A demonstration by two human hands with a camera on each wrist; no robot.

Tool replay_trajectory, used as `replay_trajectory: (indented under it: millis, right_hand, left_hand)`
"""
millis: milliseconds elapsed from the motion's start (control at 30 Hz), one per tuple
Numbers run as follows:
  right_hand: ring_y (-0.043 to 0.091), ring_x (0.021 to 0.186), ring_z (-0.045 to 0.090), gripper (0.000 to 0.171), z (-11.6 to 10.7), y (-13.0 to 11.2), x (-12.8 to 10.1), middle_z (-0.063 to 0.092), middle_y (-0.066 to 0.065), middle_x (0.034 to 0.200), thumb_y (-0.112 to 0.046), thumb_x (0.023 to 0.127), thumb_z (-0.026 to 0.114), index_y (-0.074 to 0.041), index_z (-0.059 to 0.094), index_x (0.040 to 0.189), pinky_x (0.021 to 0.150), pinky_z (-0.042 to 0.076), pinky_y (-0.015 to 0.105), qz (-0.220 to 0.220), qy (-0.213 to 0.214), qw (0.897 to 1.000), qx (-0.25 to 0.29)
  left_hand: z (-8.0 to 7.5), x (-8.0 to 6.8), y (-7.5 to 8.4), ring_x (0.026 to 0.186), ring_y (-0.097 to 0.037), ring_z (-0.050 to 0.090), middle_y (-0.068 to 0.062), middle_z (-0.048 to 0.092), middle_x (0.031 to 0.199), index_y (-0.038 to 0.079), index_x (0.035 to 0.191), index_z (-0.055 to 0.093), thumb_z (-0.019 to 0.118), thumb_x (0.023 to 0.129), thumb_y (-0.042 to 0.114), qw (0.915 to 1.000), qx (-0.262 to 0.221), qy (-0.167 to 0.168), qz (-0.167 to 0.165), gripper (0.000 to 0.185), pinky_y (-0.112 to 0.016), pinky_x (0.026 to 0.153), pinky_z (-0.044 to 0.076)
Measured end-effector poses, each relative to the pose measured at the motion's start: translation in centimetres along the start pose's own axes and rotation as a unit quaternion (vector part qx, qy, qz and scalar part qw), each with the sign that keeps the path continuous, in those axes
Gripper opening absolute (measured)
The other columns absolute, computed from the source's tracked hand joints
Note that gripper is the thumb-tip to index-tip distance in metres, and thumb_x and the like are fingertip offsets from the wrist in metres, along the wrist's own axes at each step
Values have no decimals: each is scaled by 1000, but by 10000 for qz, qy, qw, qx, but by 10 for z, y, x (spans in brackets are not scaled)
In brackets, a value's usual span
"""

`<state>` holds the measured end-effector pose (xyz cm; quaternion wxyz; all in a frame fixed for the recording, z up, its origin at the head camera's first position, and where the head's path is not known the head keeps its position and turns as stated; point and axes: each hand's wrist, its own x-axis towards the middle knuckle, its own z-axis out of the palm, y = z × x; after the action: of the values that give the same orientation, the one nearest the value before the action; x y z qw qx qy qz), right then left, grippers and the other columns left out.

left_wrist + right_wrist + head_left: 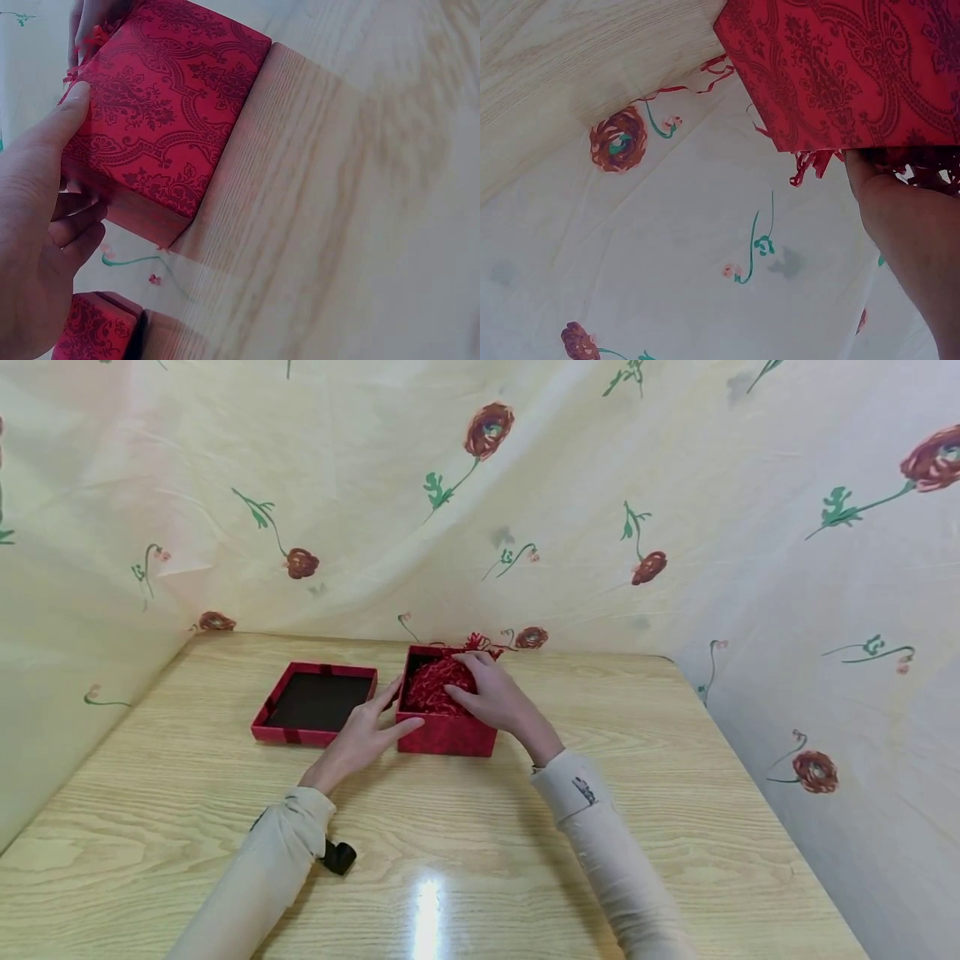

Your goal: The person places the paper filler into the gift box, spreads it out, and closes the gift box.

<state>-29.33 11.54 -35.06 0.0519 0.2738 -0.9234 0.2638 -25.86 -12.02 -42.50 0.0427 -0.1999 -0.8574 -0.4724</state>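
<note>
A red patterned box (446,737) sits on the table, filled with red shredded paper (435,683). My left hand (362,731) holds its near left corner, thumb at the front rim and fingers along the left wall. In the left wrist view, the left hand's thumb (73,105) lies at the top edge of the patterned wall. My right hand (495,692) reaches over the right rim into the shredded paper, thumb and index finger spread over it. Its other fingers are hidden, so I cannot tell whether it grips the paper. Some strands (810,165) hang over the rim.
A red lid (315,702) with a dark inside lies upturned to the left of the box. A small black object (340,858) rests beside the left sleeve. Flower-printed cloth (390,527) hangs behind the wooden table (450,827) and along its sides.
</note>
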Motion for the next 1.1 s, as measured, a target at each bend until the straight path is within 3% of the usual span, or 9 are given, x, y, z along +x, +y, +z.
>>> replay_trajectory:
  millis: [667,1100]
  right_hand:
    - [32,125,44,55,14,-15,19,42,18,139,-35,97,55,-5,44,141,100,39,46,613,-607,9951,-478]
    - [30,125,44,58,23,-16,34,45,18,137,-36,97,54,-4,40,143,101,39,44,980,-1203,9852,-733]
  left_hand:
    - [-1,-1,3,139,-30,25,-6,22,154,29,153,16,59,87,56,9998,-21,-23,-173,84,-55,104,29]
    - [1,-1,2,138,-33,25,-11,22,155,32,152,15,59,87,57,9999,101,13,-90,82,-57,103,30]
